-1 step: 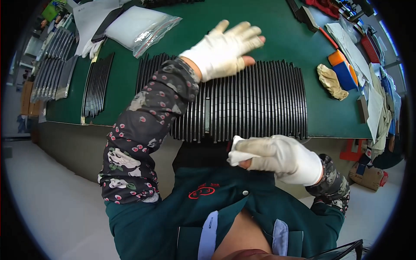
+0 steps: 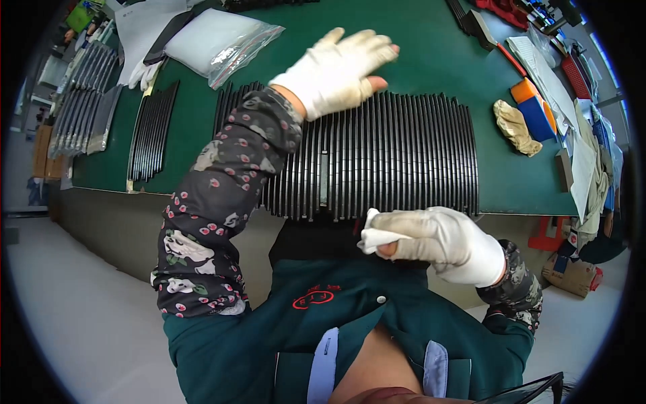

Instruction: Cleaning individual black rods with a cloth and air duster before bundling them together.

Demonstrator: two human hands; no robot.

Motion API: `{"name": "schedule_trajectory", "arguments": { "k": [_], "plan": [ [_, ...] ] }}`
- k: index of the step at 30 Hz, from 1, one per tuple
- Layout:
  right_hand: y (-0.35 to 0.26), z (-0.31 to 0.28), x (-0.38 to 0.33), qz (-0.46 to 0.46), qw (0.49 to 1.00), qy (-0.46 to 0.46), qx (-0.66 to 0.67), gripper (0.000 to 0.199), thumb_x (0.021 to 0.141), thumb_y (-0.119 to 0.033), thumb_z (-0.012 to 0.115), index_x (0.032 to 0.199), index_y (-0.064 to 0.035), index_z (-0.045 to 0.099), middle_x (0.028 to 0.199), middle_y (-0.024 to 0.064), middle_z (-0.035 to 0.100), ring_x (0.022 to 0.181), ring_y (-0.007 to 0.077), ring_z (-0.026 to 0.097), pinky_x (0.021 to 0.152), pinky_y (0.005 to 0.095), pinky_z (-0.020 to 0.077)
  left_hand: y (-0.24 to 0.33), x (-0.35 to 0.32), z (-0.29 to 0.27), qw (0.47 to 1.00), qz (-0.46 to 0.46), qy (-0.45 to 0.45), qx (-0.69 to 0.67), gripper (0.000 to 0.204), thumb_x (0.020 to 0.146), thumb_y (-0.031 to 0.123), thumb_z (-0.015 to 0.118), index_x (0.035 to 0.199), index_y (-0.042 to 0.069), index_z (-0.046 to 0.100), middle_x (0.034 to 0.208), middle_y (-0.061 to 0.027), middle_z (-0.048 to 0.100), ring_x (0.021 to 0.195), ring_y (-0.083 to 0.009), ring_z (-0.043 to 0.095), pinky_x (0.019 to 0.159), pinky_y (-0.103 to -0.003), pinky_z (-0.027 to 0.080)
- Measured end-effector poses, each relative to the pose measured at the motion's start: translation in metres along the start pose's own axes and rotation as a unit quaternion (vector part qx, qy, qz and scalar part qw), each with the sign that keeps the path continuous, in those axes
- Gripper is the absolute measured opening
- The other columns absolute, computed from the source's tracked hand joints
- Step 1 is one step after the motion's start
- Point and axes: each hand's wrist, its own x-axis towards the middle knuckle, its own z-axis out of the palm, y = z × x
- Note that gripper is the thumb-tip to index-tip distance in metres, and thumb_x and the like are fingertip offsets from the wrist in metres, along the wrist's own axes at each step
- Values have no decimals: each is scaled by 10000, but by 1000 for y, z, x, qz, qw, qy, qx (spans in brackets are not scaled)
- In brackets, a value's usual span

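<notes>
A wide row of dark, slim rods (image 2: 404, 155) lies side by side on the green table, their near ends along its front edge. One slot in the row shows a pale greyish strip (image 2: 324, 178). Over the far ends of the rods, my left hand (image 2: 336, 73) is stretched out in a white glove with bare fingertips, fingers apart and holding nothing. Whether it touches the rods I cannot tell. Just off the front edge, my right hand (image 2: 441, 246), gloved too, pinches a folded white cloth (image 2: 380, 237) near the rods' near ends.
A smaller bundle of dark rods (image 2: 153, 131) and wrapped rods (image 2: 81, 114) lie at the left. Behind them is a clear bag of white material (image 2: 215, 42). At the right are a crumpled beige glove (image 2: 516, 128), a blue and orange object (image 2: 533, 108) and a red-handled brush (image 2: 481, 30).
My left hand has shifted slightly left and away from me, still spread. My right hand has moved a little to the right with the white cloth. The rods look the same.
</notes>
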Motion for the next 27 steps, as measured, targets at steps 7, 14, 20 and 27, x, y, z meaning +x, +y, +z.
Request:
{"name": "schedule_trajectory", "arguments": {
  "k": [7, 14, 20, 27],
  "plan": [
    [3, 9, -5, -20, 997, 23, -69, 460, 796, 89, 562, 1217, -93, 585, 1173, 185, 614, 973, 360, 650, 754, 354, 564, -10, -28, -2, 988, -113, -108, -15, 352, 850, 227, 638, 1143, 40, 584, 1203, -118, 580, 1126, -296, 555, 910, -392, 493],
    [1, 7, -2, -15, 997, 12, -76, 549, 721, 110, 562, 1233, -87, 581, 1191, 211, 605, 1011, 372, 638, 793, 383, 555, -16, -37, 11, 998, -51, 30, 34, 329, 851, 202, 626, 1117, 17, 573, 1156, -118, 579, 1086, -297, 563, 906, -395, 493],
    [-3, -11, 1, -26, 997, 56, -40, 602, 692, 151, 522, 1231, -110, 584, 1186, 193, 620, 1075, 367, 625, 869, 409, 535, -1, -35, -3, 988, -139, -61, -25, 350, 811, 171, 666, 1129, 51, 582, 1126, -103, 594, 1055, -291, 579, 857, -403, 518],
    [-5, -19, 3, 34, 989, 118, -85, 509, 712, 123, 537, 1165, -93, 617, 1194, 162, 635, 1065, 340, 638, 894, 374, 523, -20, -37, 15, 995, -76, 48, 47, 405, 818, 160, 663, 1192, 31, 578, 1223, -141, 577, 1144, -303, 544, 955, -393, 470]
  ]
}}
